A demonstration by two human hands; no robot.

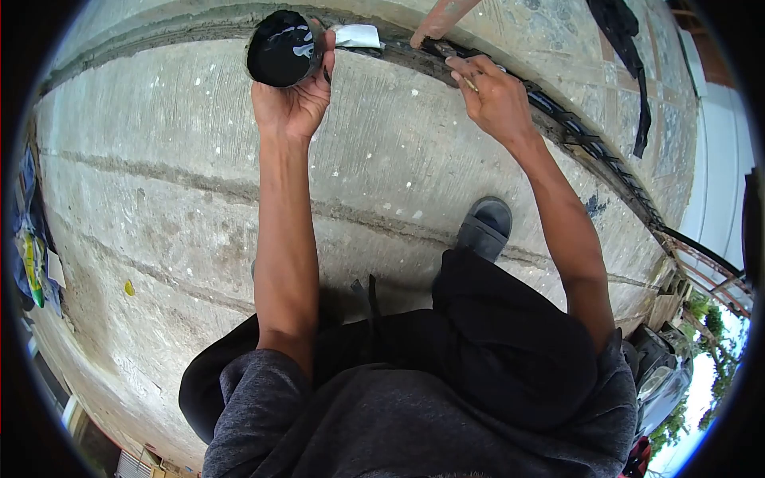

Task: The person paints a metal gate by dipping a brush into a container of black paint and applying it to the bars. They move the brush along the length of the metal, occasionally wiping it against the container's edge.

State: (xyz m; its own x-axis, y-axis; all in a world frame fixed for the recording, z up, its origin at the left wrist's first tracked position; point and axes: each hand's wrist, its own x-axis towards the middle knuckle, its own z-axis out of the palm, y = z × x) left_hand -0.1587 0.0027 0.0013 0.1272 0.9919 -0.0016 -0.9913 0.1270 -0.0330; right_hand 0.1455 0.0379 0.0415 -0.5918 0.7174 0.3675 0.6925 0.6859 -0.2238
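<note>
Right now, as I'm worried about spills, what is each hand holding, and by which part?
Left hand: round open container of glossy black liquid, held by its side. Right hand: apparently a slim, pale-handled paintbrush, by its handle.

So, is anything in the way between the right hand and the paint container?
Nothing visible blocks it. The white packet shows between the right hand and the paint container, but appears to lie low on the ground. The left hand holds the container, its open top showing.
</note>
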